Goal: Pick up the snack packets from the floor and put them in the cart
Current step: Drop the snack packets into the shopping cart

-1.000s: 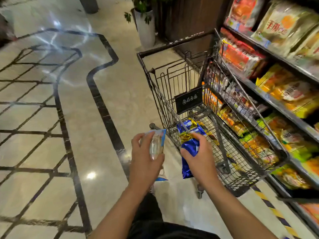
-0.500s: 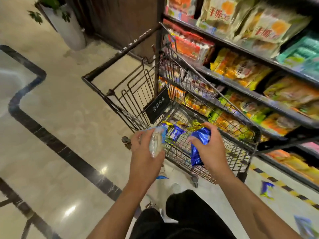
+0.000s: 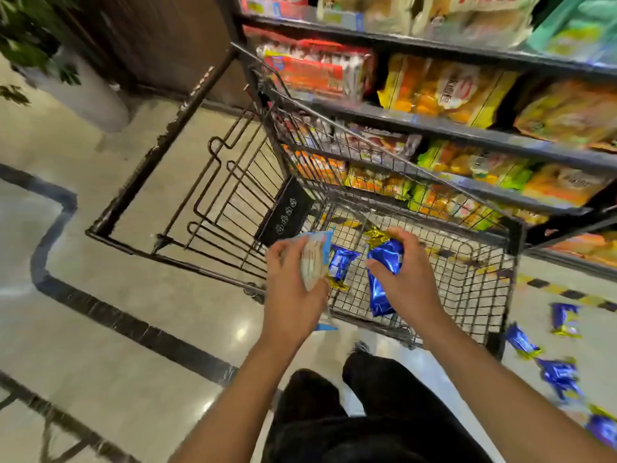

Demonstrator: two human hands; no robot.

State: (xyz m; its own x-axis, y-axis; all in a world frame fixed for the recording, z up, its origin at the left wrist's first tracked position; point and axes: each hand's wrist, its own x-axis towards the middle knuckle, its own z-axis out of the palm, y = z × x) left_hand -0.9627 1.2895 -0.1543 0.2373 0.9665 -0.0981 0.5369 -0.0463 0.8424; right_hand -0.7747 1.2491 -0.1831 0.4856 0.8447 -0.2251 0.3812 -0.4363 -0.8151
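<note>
A black wire shopping cart [image 3: 474,262] stands in front of me beside the shelves. My right hand [image 3: 405,279] grips a blue foil snack packet with a gold end [image 3: 384,262] over the cart's near side. My left hand [image 3: 293,289] holds a pale clear packet with a light blue edge [image 3: 315,259] at the cart's left rim. One blue packet [image 3: 340,265] lies on the cart's wire bottom between my hands. Several blue packets lie on the floor at the right, among them one [image 3: 564,317] near the striped line and another [image 3: 559,375] closer to me.
Store shelves [image 3: 467,128] full of yellow, orange and red snack bags run along the cart's far side. A white planter [image 3: 86,98] with a green plant stands at the upper left. My dark-trousered legs [image 3: 350,412] are below. A yellow-black striped line [image 3: 567,292] crosses the floor at the right.
My view has swung right and down toward the cart. Both hands, still holding their packets, have moved over the cart's near end. More blue packets on the floor at the right have come into sight.
</note>
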